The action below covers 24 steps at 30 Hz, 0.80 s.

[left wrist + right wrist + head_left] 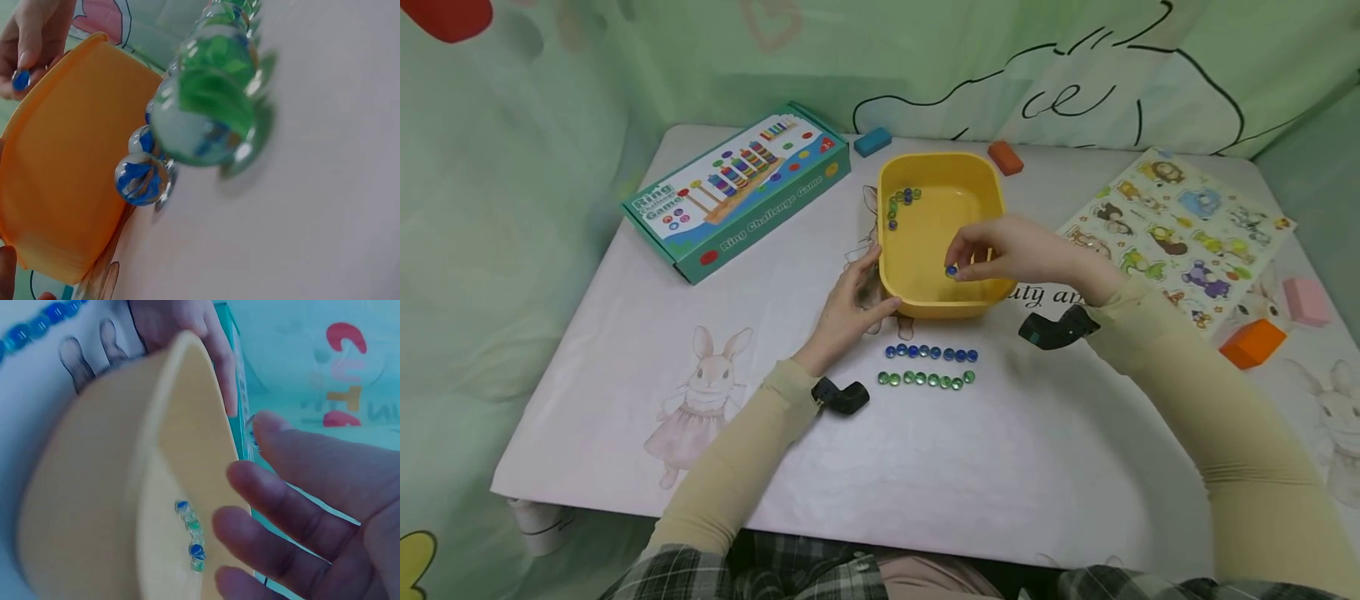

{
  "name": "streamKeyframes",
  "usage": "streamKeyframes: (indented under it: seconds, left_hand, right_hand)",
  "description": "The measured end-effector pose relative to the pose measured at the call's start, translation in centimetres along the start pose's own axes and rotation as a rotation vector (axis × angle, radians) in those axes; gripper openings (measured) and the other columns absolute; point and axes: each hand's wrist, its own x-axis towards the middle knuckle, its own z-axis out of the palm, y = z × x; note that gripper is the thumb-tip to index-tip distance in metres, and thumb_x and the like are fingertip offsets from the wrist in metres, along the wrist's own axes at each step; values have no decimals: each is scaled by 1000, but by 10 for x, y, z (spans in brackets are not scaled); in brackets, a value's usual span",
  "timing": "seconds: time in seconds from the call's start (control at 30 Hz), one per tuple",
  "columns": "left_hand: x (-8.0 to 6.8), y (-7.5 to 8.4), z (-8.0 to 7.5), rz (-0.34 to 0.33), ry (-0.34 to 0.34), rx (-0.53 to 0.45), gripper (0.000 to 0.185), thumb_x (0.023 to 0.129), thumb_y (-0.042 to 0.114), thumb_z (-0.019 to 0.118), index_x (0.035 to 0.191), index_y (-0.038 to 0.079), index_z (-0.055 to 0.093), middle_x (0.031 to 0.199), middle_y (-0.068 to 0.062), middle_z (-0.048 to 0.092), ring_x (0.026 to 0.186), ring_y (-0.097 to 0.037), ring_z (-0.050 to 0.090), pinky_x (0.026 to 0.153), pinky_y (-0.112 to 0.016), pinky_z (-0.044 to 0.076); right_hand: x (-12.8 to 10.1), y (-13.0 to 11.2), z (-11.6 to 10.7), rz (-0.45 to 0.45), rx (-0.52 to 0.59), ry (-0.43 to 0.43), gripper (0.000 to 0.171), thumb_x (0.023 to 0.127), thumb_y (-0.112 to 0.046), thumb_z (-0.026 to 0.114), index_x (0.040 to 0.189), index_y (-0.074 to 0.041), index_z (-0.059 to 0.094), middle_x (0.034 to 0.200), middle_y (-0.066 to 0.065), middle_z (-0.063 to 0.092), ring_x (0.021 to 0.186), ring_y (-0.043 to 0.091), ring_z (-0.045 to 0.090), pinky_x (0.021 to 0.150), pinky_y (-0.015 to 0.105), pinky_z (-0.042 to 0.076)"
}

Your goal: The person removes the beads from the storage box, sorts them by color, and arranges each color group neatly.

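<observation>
Head view shows your right hand (1015,254) over the yellow tub (925,167), thumb and forefinger pinched together on a blue marble (951,271) just above the tub's near inside wall. From the left wrist view that same marble (20,79) sits between your fingertips (25,57) at the tub's rim (75,56). Your left hand (850,308) rests on the table beside the tub's near-left corner, fingers straight and relaxed, thumb lying against the tub's outer wall; it holds nothing.

Inside the tub, a small cluster of blue and green marbles (901,202) lies in the far-left corner. In front of the tub, on the pale tablecloth (715,467), two rows run side by side: a row of blue marbles (931,353) nearer the tub and a row of green marbles (927,379) nearer you.

Farther out, a Ring Challenge Game box (737,187) lies to the left, an animal puzzle board (1180,233) to the right, and an orange block (1252,343) and pink block (1306,301) sit beyond it.
</observation>
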Motion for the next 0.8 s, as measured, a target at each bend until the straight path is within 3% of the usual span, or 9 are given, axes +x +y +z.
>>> streamKeyframes:
  seconds: [0.37, 0.6, 0.8]
  left_hand:
    - [-2, -1, 0, -1, 2, -12, 75, 84, 33, 67, 145, 29, 24, 151, 21, 18, 138, -9, 24, 115, -34, 18]
    - [-1, 0, 0, -2, -1, -13, 74, 84, 32, 67, 145, 29, 24, 151, 22, 16, 138, -8, 23, 116, -36, 17]
    - [0, -1, 0, 5, 0, -7, 74, 84, 33, 66, 145, 29, 24, 150, 22, 16, 138, -7, 22, 116, -35, 17]
  right_hand:
    - [-37, 5, 22, -45, 47, 43, 10, 85, -15, 67, 94, -12, 65, 77, -3, 59, 70, 12, 50, 61, 21, 46]
    - [-57, 15, 37, -144, 102, 93, 9, 83, -12, 68, 92, -12, 66, 77, -6, 61, 63, 6, 49, 55, 20, 45]
    - [-68, 23, 54, -113, 139, 79, 10, 83, -14, 69, 92, -14, 66, 79, -9, 63, 64, 5, 49, 55, 20, 45]
